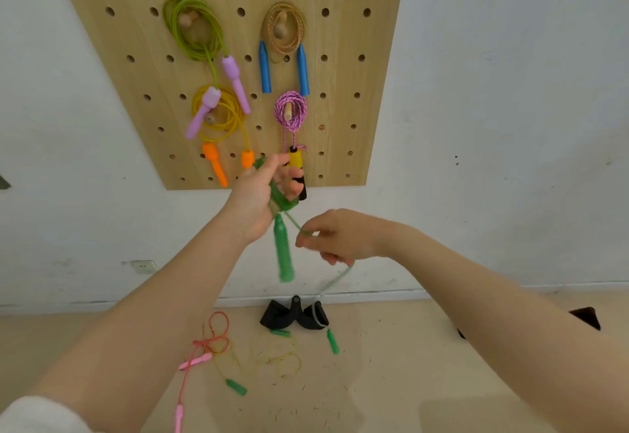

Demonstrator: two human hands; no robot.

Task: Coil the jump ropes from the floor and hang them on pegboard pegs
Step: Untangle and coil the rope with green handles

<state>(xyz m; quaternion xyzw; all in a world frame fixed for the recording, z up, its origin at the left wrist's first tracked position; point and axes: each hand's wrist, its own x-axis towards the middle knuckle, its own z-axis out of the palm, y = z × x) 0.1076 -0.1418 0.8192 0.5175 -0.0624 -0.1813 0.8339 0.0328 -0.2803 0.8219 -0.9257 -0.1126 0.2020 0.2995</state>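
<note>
Green jump rope [285,201] is looped around the left hand [258,194], one handle dangling below it. Four coiled ropes hang on the pegboard [343,58] pegs. On the floor, near the wall: a pink-handled rope [200,357] and a yellow one [282,361] with green handles, both uncoiled.

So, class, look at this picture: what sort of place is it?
Probably a sports or play-equipment storage corner: a wooden pegboard on a plain white wall holds coiled jump ropes, and more ropes lie loose on the floor.
</note>
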